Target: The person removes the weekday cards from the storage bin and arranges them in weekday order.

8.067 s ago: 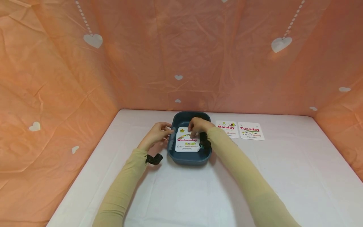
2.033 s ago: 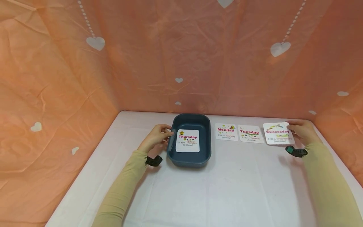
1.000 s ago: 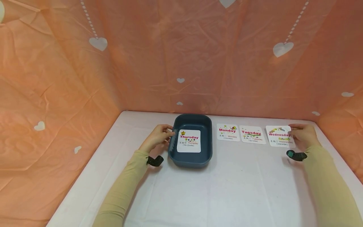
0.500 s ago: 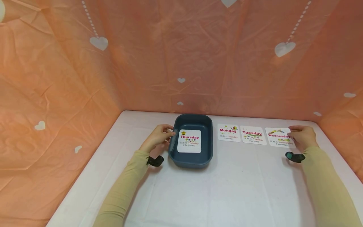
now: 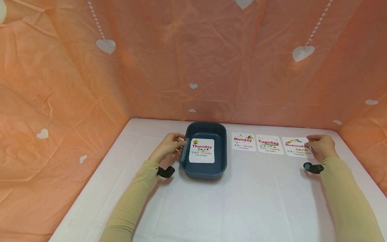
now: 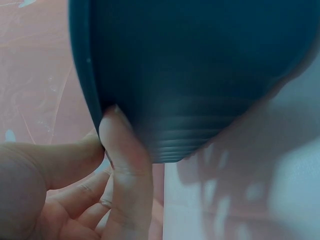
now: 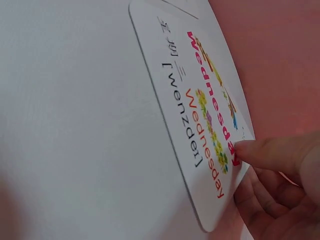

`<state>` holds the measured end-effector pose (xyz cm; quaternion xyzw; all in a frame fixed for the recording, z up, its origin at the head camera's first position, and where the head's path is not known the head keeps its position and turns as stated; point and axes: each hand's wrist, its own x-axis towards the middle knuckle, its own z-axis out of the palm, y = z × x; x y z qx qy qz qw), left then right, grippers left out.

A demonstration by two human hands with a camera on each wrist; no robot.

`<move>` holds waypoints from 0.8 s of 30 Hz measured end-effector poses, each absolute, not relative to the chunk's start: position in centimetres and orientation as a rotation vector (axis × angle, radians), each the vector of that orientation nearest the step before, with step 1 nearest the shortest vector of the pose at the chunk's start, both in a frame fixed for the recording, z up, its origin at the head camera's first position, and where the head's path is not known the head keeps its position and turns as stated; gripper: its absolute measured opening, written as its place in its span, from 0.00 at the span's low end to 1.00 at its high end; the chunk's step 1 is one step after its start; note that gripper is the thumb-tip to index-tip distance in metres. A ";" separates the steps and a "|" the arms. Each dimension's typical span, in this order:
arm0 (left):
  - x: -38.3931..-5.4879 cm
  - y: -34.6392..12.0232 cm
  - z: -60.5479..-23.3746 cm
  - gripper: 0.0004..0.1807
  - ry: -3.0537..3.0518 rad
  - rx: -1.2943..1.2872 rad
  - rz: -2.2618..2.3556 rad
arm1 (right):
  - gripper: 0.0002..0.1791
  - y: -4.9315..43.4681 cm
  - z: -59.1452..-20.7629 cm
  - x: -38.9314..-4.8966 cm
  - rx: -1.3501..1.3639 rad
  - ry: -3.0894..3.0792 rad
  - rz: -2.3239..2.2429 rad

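Note:
At the left side of the dark blue plastic tray [image 5: 204, 174], my left hand [image 5: 168, 147] pinches the rim between thumb and finger, seen close in the left wrist view [image 6: 127, 165]. A white "Thursday" card [image 5: 201, 158] lies face up in the tray. My right hand [image 5: 323, 147] holds the right edge of the "Wednesday" card [image 5: 295, 153]; in the right wrist view its thumb [image 7: 270, 152] presses the printed face, other fingers curl at the edge. This card ends a row behind "Monday" [image 5: 243, 148] and "Tuesday" [image 5: 270, 151], close beside the latter.
A white cloth covers the table [image 5: 242, 208]. Behind it and along both sides hangs an orange-pink cloth [image 5: 211, 60] with white hearts, meeting the table's back edge just beyond the cards.
Eight seconds ago the Wednesday card was in the tray under my right hand; it is now right of Tuesday, and Thursday shows in the tray. Lately it shifted slightly left and down flat.

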<state>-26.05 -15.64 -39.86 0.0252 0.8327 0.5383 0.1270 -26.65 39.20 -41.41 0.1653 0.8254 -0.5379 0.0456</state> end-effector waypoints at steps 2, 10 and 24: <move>-26.0 -15.6 -39.8 0.21 2.422 0.065 1.567 | 0.32 39.2 -41.4 -26.7 0.504 2.544 -1.615; -26.0 -15.6 -39.8 0.20 2.414 0.062 1.575 | 0.31 39.1 -41.5 -26.6 0.502 2.639 -1.493; -26.0 -15.7 -39.8 0.21 2.424 0.076 1.568 | 0.31 38.9 -41.8 -26.8 0.555 2.616 -1.527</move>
